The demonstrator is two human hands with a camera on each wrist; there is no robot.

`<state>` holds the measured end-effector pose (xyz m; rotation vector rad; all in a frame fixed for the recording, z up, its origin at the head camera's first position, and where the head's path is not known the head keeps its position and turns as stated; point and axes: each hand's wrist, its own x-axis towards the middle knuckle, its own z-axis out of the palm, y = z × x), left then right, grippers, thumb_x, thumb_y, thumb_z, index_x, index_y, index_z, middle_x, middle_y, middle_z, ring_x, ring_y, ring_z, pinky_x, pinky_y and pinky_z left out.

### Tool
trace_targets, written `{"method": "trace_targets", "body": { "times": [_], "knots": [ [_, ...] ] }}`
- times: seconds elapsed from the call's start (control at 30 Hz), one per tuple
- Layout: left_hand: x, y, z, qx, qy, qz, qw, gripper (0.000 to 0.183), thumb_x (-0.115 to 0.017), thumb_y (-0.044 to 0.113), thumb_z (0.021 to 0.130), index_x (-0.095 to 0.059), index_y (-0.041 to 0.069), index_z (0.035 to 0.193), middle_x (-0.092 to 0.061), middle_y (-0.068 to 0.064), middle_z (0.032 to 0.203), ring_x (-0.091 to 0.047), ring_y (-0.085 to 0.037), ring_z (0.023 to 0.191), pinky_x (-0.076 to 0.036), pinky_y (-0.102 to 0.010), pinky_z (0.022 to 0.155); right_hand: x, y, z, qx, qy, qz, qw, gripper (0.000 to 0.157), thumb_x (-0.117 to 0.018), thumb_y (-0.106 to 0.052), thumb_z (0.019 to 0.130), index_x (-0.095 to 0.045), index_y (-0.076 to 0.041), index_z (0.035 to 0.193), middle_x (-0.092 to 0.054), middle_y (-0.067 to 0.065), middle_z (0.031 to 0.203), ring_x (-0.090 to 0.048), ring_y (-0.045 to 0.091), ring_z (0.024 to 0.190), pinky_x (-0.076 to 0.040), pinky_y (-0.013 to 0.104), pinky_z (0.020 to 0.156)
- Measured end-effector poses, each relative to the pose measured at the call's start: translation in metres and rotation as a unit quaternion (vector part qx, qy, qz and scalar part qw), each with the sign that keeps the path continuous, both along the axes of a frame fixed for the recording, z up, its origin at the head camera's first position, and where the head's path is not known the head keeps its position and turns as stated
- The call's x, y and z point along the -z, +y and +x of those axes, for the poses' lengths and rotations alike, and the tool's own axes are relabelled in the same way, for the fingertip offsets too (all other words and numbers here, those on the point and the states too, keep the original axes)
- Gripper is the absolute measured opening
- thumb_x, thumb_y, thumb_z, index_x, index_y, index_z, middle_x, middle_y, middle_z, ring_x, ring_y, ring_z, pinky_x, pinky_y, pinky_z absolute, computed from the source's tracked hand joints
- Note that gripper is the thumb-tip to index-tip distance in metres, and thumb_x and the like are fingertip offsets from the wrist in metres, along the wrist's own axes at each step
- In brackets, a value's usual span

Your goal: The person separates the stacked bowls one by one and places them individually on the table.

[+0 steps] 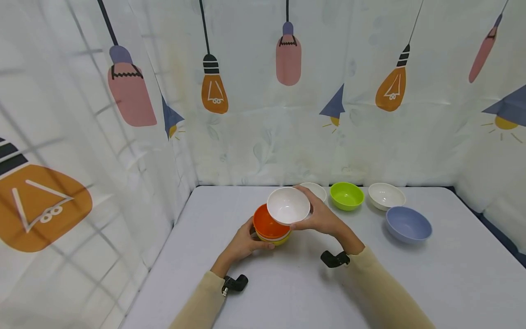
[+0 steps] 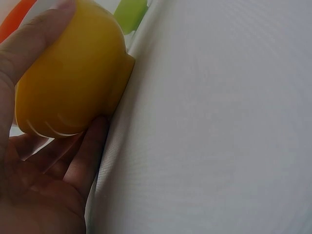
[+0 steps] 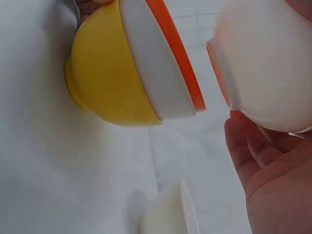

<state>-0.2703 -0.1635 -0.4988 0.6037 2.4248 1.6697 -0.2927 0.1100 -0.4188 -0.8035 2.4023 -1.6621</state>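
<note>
My left hand [image 1: 243, 243] grips a stack of bowls on the table, thumb along the near side and fingers around the far left. Its bottom bowl is yellow [image 2: 73, 73], a white bowl [image 3: 153, 68] nests in that, and an orange bowl [image 1: 266, 225] is uppermost. With my right hand [image 1: 322, 218] I hold another white bowl [image 1: 288, 206] by its right side, thumb near the front rim. This bowl is raised and overlaps the orange bowl's right side in the head view. In the right wrist view, its foot hangs apart from the orange rim.
Along the table's back edge stand a white bowl [image 1: 317, 191], partly behind my right hand, a green bowl [image 1: 347, 196] and another white bowl [image 1: 386, 196]. A blue bowl [image 1: 408, 225] stands in front of them at the right. A printed curtain [image 1: 246, 146] encloses the white table [image 1: 287, 292].
</note>
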Motion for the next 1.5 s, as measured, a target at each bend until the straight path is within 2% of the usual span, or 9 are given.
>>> {"method": "trace_targets", "body": {
  "times": [0.23, 0.33, 0.47, 0.67, 0.77, 0.97, 1.1, 1.3, 1.5],
  "knots": [
    [-0.002, 0.002, 0.002, -0.019, -0.016, 0.0, 0.9997, 0.089, -0.087, 0.023, 0.07, -0.037, 0.032, 0.143, -0.051, 0.01, 0.139, -0.047, -0.019, 0.132, -0.035, -0.051, 0.112, -0.005, 0.017, 0.006, 0.006, 0.004, -0.019, 1.0, 0.101, -0.089, -0.02, 0.067, -0.029, -0.031, 0.147, -0.039, -0.002, 0.145, -0.045, 0.031, 0.127, -0.052, 0.043, 0.097],
    [-0.011, 0.004, 0.006, -0.02, -0.017, -0.001, 0.9997, 0.089, -0.087, 0.02, 0.071, -0.037, 0.03, 0.144, -0.05, 0.009, 0.14, -0.046, -0.018, 0.133, -0.031, -0.051, 0.115, -0.005, 0.024, 0.009, 0.008, 0.0, -0.021, 1.0, 0.1, -0.089, -0.018, 0.067, -0.029, -0.034, 0.146, -0.038, -0.003, 0.146, -0.043, 0.032, 0.128, -0.052, 0.044, 0.097],
    [-0.023, 0.004, 0.012, -0.013, -0.021, 0.0, 0.9997, 0.088, -0.086, 0.02, 0.072, -0.037, 0.027, 0.144, -0.05, 0.008, 0.141, -0.047, -0.018, 0.133, -0.032, -0.05, 0.115, -0.003, 0.035, 0.012, 0.018, -0.011, -0.021, 1.0, 0.1, -0.087, -0.016, 0.068, -0.028, -0.034, 0.147, -0.034, -0.002, 0.148, -0.041, 0.033, 0.129, -0.051, 0.045, 0.097],
    [-0.008, 0.004, 0.004, -0.024, -0.019, -0.006, 0.9995, 0.092, -0.087, 0.023, 0.07, -0.035, 0.029, 0.145, -0.049, 0.008, 0.143, -0.046, -0.018, 0.134, -0.032, -0.05, 0.115, 0.004, 0.053, 0.015, 0.044, -0.021, -0.003, 0.999, 0.103, -0.087, -0.018, 0.069, -0.025, -0.027, 0.15, -0.032, 0.002, 0.15, -0.042, 0.035, 0.129, -0.051, 0.047, 0.097],
    [-0.002, 0.003, 0.0, -0.026, -0.019, -0.006, 0.9995, 0.093, -0.088, 0.026, 0.068, -0.035, 0.033, 0.144, -0.049, 0.01, 0.142, -0.046, -0.016, 0.134, -0.033, -0.048, 0.115, 0.009, 0.062, 0.016, 0.058, -0.018, 0.009, 0.998, 0.104, -0.088, -0.021, 0.068, -0.025, -0.027, 0.15, -0.031, 0.002, 0.151, -0.042, 0.034, 0.129, -0.049, 0.048, 0.099],
    [0.0, 0.001, 0.0, -0.027, -0.018, -0.007, 0.9995, 0.094, -0.089, 0.035, 0.065, -0.035, 0.037, 0.142, -0.048, 0.013, 0.142, -0.046, -0.016, 0.134, -0.033, -0.05, 0.115, 0.018, 0.081, 0.019, 0.075, -0.017, 0.018, 0.997, 0.104, -0.087, -0.023, 0.069, -0.023, -0.025, 0.151, -0.034, 0.004, 0.15, -0.045, 0.033, 0.126, -0.048, 0.044, 0.098],
    [0.001, 0.0, 0.0, -0.022, -0.01, -0.012, 0.9996, 0.095, -0.088, 0.038, 0.066, -0.034, 0.036, 0.144, -0.047, 0.011, 0.143, -0.045, -0.017, 0.135, -0.033, -0.05, 0.114, 0.024, 0.093, 0.021, 0.086, -0.022, 0.024, 0.996, 0.104, -0.087, -0.022, 0.07, -0.021, -0.021, 0.151, -0.034, 0.007, 0.149, -0.046, 0.034, 0.125, -0.048, 0.042, 0.096],
    [0.001, 0.001, 0.0, -0.02, -0.009, -0.018, 0.9996, 0.095, -0.087, 0.042, 0.066, -0.033, 0.037, 0.144, -0.047, 0.012, 0.144, -0.045, -0.016, 0.135, -0.033, -0.048, 0.115, 0.03, 0.108, 0.026, 0.117, -0.039, 0.056, 0.991, 0.105, -0.086, -0.027, 0.071, -0.018, -0.026, 0.152, -0.032, 0.009, 0.148, -0.044, 0.035, 0.125, -0.05, 0.048, 0.095],
    [0.001, 0.001, 0.0, -0.025, -0.013, -0.016, 0.9995, 0.095, -0.088, 0.039, 0.065, -0.034, 0.037, 0.143, -0.048, 0.012, 0.143, -0.045, -0.015, 0.135, -0.033, -0.048, 0.115, 0.035, 0.122, 0.032, 0.133, -0.049, 0.073, 0.987, 0.107, -0.085, -0.03, 0.072, -0.015, -0.021, 0.153, -0.033, 0.014, 0.148, -0.045, 0.038, 0.125, -0.051, 0.048, 0.094]
  ]
}}
